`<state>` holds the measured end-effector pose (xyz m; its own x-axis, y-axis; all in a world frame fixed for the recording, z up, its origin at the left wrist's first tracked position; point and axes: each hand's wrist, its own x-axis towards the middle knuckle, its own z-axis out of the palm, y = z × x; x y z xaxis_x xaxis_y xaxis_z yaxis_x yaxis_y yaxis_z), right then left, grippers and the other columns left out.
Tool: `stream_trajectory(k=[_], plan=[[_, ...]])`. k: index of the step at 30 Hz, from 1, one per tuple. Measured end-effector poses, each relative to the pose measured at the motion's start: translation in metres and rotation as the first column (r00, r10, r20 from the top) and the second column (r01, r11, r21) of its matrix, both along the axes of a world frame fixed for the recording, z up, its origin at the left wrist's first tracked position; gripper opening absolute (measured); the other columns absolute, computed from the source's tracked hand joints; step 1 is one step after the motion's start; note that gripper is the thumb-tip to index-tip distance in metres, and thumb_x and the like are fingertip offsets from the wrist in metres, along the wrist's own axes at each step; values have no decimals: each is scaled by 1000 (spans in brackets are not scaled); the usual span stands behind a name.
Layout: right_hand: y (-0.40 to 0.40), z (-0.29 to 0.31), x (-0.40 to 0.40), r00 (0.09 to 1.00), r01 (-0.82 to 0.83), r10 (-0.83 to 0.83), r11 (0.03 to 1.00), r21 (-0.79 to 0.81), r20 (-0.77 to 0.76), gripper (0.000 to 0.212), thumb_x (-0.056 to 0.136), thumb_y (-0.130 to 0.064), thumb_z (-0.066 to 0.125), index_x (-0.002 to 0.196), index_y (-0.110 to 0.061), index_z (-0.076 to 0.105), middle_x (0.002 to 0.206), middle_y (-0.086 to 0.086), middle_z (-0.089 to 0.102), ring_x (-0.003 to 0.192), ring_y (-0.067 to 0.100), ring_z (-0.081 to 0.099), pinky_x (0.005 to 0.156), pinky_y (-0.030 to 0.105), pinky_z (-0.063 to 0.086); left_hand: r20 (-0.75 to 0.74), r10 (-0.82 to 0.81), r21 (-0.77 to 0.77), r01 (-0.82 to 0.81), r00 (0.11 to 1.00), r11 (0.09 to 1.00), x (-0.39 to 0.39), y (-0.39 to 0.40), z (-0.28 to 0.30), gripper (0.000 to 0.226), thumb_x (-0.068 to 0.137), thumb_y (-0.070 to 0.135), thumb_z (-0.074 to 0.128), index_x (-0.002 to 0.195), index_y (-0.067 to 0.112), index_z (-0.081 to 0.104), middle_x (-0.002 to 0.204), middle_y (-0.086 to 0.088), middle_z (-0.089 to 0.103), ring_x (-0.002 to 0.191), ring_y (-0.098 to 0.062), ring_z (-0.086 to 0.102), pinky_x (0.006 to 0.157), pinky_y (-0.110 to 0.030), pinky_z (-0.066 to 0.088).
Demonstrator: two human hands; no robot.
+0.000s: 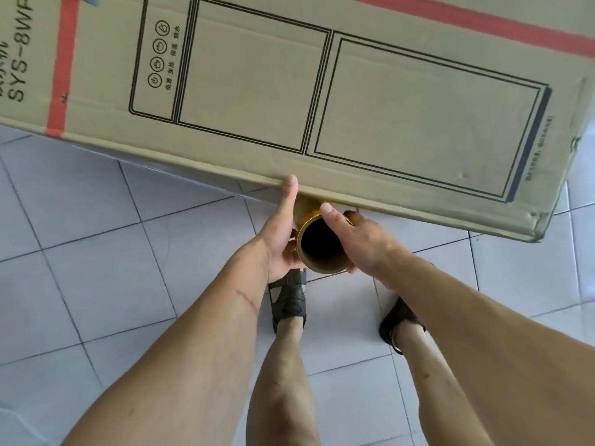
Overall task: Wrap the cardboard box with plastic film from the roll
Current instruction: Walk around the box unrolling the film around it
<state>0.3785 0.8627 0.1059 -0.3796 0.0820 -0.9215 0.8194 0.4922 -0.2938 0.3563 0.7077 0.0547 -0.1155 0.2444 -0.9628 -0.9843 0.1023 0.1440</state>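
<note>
Seen from above, at the near long edge of a large brown cardboard box (289, 91) printed with black appliance outlines and crossed by red tape bands (62, 66), lying flat on a floor of pale grey tiles (96, 236). Held upright against that edge, a brown cardboard-cored roll of clear plastic film (323, 244), its open dark end facing the camera, its lower length hidden below the box's top face. Gripped from both sides: left hand (283, 235) cupped round the roll's left wall, thumb stretched up to touch the box edge, probably as a guide to keep the roll close and parallel to the side panel; right hand (360, 239) curled over the rim and right wall, thumb laid across the top of the core, likely to steady it and brake the unwinding. No film clearly visible on the cardboard; too transparent to tell whether a layer already covers the top face. Roll set vertical, apparently so the film's width runs along the box's side wall while being walked round it. Below, two feet in dark sandals (288, 300) planted just beside the box, close enough for both hands to work the roll.
</note>
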Motion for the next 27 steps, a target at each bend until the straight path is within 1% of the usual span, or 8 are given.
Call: stream_trajectory(k=[2,7,10,15,17,19,22,27], plan=[[8,2,5,1000,-4,4,1000,7,-8,76,91,-78,25,125,-17,55,111,8,65,76,23,69,69,33,47,-14,-17,-28,17,1000,999,2,10,9,144,35,119,48,138,21,74,134,-7,80,135,-30,69,119,-56,52],[14,-4,13,995,99,-100,993,-63,-6,81,89,-82,20,133,-21,52,119,3,63,74,21,74,72,33,48,-152,-49,-235,12,987,972,-1,30,12,68,94,84,58,109,20,75,111,-5,81,120,-28,72,117,-47,53],[18,-6,14,985,166,-170,980,-111,-34,84,85,-85,23,127,-20,56,109,5,68,76,22,74,90,49,56,-92,-70,-175,53,993,983,0,33,13,94,84,96,54,126,17,78,117,-7,85,122,-29,76,118,-53,54],[30,2,15,997,-70,72,995,71,-31,82,94,-76,20,130,-10,52,116,14,64,102,29,63,85,37,45,52,-17,-71,20,999,997,8,42,18,125,72,110,32,137,12,74,122,-12,84,118,-30,79,95,-46,66],[36,3,20,998,-67,68,994,87,-16,83,93,-76,18,130,-10,52,117,15,65,102,29,65,86,37,42,31,-30,-105,33,999,994,11,50,20,141,51,119,40,143,17,71,132,-10,81,130,-30,72,112,-55,56],[39,3,24,1000,19,-19,999,32,14,82,94,-76,17,131,-12,51,120,13,63,89,26,72,80,35,41,-59,-52,-208,39,997,977,13,58,16,130,59,115,45,145,21,69,139,-7,77,137,-30,67,124,-57,45],[44,0,29,976,218,-215,973,-70,44,79,93,-76,20,133,-16,52,126,8,62,73,23,76,70,30,53,-129,-75,-278,36,989,960,13,69,8,89,89,95,50,125,18,77,117,-7,83,121,-29,76,115,-50,57],[59,5,32,997,-38,35,999,-29,-76,68,104,-59,15,139,-11,48,111,22,67,99,36,67,93,43,48,2,-85,-137,85,996,987,21,77,12,117,80,105,33,133,11,77,120,-12,84,119,-30,79,94,-41,64]])
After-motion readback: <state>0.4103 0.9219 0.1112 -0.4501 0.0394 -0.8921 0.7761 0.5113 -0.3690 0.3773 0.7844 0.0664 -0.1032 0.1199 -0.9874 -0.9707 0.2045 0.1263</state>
